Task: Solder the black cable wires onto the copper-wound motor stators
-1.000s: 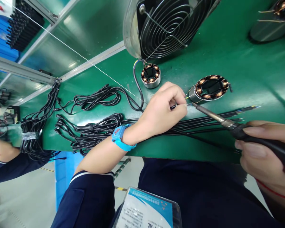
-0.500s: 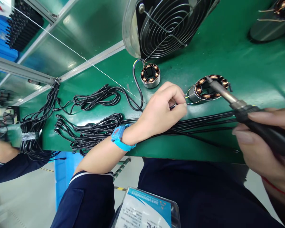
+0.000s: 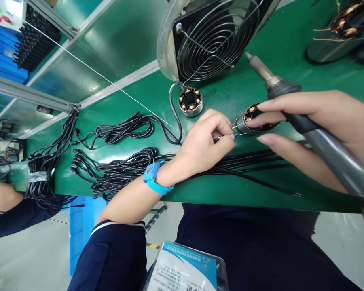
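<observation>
My left hand (image 3: 206, 139) pinches the end of a black cable (image 3: 217, 140), whose thin coloured wires run to a motor stator (image 3: 242, 124) with copper windings just to the right. In my right hand (image 3: 336, 121) is a soldering iron (image 3: 277, 85), its tip pointing up and left near the fan, clear of the stator. Fingers of that hand reach in front of the stator and partly cover it; whether they touch it I cannot tell. A smaller wound stator (image 3: 191, 106), joined to a black cable, stands beyond my left hand.
A fan with a wire guard (image 3: 212, 50) stands at the back. Coiled black cables (image 3: 124, 169) lie to the left, and a tied cable bundle (image 3: 39, 176) hangs over the front edge. More stators (image 3: 330, 46) stand at the far right. Another person's arm (image 3: 6, 194) is at the left.
My right hand has brought the soldering iron up and left, off the stator, and its fingers are now at the stator. My left hand keeps its pinch on the cable.
</observation>
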The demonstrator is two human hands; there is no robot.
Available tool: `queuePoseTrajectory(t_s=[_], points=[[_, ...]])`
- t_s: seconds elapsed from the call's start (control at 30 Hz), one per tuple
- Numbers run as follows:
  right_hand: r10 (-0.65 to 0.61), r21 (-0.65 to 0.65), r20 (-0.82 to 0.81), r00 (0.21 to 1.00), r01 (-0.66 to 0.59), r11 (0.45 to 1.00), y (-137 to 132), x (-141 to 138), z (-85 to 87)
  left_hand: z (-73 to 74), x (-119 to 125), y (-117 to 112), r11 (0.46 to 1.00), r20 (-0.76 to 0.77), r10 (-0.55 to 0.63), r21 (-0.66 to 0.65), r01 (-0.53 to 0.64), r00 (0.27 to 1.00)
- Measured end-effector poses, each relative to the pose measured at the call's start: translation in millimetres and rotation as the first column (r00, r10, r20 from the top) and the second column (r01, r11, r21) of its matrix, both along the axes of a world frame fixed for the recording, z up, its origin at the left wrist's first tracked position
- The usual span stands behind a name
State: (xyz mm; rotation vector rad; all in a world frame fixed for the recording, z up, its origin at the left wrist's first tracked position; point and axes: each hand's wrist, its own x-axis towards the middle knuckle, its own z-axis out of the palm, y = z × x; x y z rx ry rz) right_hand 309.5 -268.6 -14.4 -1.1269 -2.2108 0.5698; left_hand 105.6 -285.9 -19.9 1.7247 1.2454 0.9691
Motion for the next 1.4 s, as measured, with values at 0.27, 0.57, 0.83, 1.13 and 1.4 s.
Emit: queuePoseTrajectory(t_s=[0.27,0.57,0.83,1.13,1.4], points=[[0.110,0.076,-0.161,0.981,-0.098,0.992,13.4,-8.8,-19.3,2.0,0.1,-0.3,1.000,-0.011,-0.002,-0.016,0.002,1.000],[0.133,0.170,-0.084,0.988,-0.117,0.978,14.3,-7.5,-24.0,-1.5,0.5,-0.6,0.997,-0.010,-0.001,0.082,0.001,1.000],[0.145,0.235,-0.070,0.987,-0.125,0.964,13.1,-9.6,-23.0,-8.4,2.1,1.7,0.928,-0.198,0.030,0.369,0.046,0.980],[0.128,0.197,-0.160,0.979,-0.095,0.976,13.8,-9.7,-22.9,4.4,-4.5,5.5,0.998,-0.095,-0.022,-0.068,0.015,0.995],[0.139,0.255,-0.071,0.988,-0.117,0.960,19.3,-13.1,-26.5,29.4,-12.9,12.4,0.767,0.164,0.111,-0.641,0.020,0.980]])
